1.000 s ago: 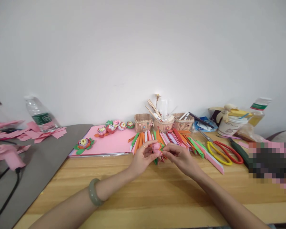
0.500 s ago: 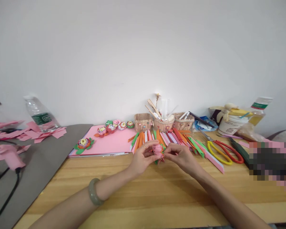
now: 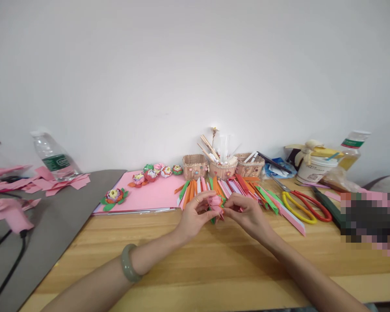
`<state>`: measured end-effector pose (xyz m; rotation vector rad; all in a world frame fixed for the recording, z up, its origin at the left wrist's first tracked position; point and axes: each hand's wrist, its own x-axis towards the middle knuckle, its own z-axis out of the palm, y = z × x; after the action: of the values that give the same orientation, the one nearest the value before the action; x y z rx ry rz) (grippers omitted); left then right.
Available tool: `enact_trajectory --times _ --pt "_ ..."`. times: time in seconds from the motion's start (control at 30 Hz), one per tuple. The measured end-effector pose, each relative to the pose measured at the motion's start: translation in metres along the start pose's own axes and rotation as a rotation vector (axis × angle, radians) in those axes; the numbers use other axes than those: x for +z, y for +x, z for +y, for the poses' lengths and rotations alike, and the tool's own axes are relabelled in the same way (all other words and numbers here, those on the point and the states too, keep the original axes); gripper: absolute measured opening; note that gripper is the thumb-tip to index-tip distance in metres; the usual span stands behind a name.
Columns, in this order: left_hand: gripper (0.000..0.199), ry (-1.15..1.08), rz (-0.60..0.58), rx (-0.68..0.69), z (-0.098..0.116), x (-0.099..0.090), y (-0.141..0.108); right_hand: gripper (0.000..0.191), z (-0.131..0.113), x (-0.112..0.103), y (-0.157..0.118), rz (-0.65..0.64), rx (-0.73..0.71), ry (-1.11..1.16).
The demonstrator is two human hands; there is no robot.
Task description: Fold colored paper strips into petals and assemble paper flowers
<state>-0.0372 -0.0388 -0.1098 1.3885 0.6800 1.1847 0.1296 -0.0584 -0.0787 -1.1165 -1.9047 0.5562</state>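
Observation:
Between my two hands is a paper flower (image 3: 216, 203), pink with green and orange-red petals around it. My left hand (image 3: 197, 213) holds its left side, thumb below and fingers above. With thumb and forefinger pinched together, my right hand (image 3: 243, 211) grips the petals at its right edge. Just behind the hands lies a spread of folded paper strips (image 3: 234, 187) in orange, green, pink, red and white. A finished-looking paper flower (image 3: 114, 196) with green outer petals sits to the left, and several smaller paper flowers (image 3: 151, 174) rest on pink paper (image 3: 162, 195).
Three woven baskets (image 3: 195, 167) stand along the wall, some holding sticks. To the right are scissors (image 3: 300, 208) with yellow and red handles, a paper cup (image 3: 316, 170) and a bottle (image 3: 351, 151). On the left are a pink glue gun (image 3: 13, 213) with a cord and a water bottle (image 3: 53, 156).
Both hands stay almost where they were, still on the paper flower. My right hand has shifted very slightly at the flower's edge.

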Motion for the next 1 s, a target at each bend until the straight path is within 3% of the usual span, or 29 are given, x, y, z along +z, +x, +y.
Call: enact_trajectory --times 0.33,0.7,1.0 --pt "0.041 0.023 0.042 0.032 -0.0005 -0.0007 0.001 0.022 -0.0012 -0.0005 0.0011 -0.01 -0.051 0.005" --pt "0.039 0.016 0.001 0.05 -0.0007 -0.0024 0.0009 0.022 -0.0003 -0.0024 0.0036 -0.063 0.051 0.039" --pt "0.043 -0.081 -0.063 -0.019 0.0005 -0.0028 0.0013 0.02 -0.0001 -0.0052 0.0042 -0.105 0.131 0.093"
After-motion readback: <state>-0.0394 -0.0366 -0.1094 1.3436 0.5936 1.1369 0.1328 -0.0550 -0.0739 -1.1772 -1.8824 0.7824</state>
